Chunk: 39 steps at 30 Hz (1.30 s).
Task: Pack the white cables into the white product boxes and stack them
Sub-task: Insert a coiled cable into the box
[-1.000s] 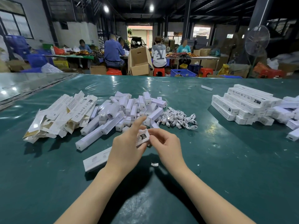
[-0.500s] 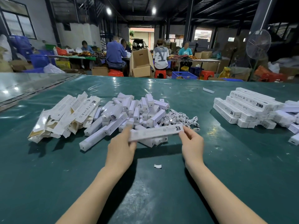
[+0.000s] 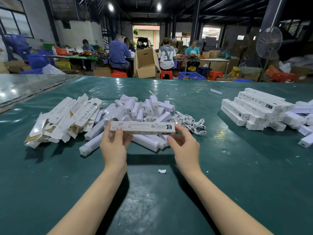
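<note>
Holds product box [image 3: 142, 127] higher than before, ends pinched by left hand [image 3: 114, 146] and right hand [image 3: 186, 148], risking a slip through uneven squeeze

I see a white box [image 3: 142, 127] with grey print and a black label at my left hand [image 3: 114, 148], white cables [image 3: 188, 122] beyond my right hand [image 3: 186, 148], dark green table [image 3: 152, 209] beneath.

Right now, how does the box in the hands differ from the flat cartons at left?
The held box is squared up; the flat cartons lie collapsed. The held box is level in the air, gripped at its ends by the left hand and right hand; the flat cartons lie heaped on the table. Both are white with printed markings.
</note>
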{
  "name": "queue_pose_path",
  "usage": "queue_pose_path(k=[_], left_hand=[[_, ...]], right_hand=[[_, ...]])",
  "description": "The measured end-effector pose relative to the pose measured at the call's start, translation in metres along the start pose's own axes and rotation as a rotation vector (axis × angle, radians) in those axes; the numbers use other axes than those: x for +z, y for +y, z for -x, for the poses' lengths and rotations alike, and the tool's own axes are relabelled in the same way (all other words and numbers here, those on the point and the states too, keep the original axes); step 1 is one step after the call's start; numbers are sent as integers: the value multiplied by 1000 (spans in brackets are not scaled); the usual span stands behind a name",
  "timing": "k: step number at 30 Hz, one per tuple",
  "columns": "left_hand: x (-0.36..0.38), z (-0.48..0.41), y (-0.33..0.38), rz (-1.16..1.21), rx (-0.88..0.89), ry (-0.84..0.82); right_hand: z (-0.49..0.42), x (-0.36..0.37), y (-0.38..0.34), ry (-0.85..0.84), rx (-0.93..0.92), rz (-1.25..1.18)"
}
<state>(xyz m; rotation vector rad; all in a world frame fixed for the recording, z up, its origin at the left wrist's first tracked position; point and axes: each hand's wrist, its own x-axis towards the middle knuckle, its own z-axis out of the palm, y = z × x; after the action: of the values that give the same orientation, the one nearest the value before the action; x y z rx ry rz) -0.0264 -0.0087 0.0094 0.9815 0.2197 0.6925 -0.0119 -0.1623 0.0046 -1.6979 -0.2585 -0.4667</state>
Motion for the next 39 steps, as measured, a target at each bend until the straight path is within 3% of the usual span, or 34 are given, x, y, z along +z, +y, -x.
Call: queue_pose_path(k=[8, 10, 15, 18, 20, 23, 28, 32, 35, 37, 39], left_hand=[[1, -5, 2, -67, -69, -110], [0, -4, 0, -160, -52, -172], [1, 6, -14, -485, 122, -351], [-2, 3, -18, -628, 174, -424], [-4, 1, -18, -648, 162, -431], [-5, 0, -20, -658, 133, -436], [-6, -1, -20, -701, 126, -415], [-12, -7, -11, -899, 314, -376], [-23, -23, -3, -1114, 505, -202], [-30, -33, 1, -1234, 522, -42], [-31, -44, 5, -1362, 529, 15]], right_hand=[[-14, -19, 9, -121, -265, 348], [-21, -25, 10, 14, -239, 340], [-50, -62, 24, 552, 63, 277], [-63, -88, 37, 696, 313, 300], [-70, -104, 46, 654, 450, 370], [-75, -110, 49, 439, 504, 529], [-66, -76, 45, 384, 451, 455], [-42, -36, 42, 176, 245, 393], [-34, -29, 38, 39, 107, 477], [-33, -30, 37, -28, 90, 520], [-35, -32, 36, -19, 96, 522]])
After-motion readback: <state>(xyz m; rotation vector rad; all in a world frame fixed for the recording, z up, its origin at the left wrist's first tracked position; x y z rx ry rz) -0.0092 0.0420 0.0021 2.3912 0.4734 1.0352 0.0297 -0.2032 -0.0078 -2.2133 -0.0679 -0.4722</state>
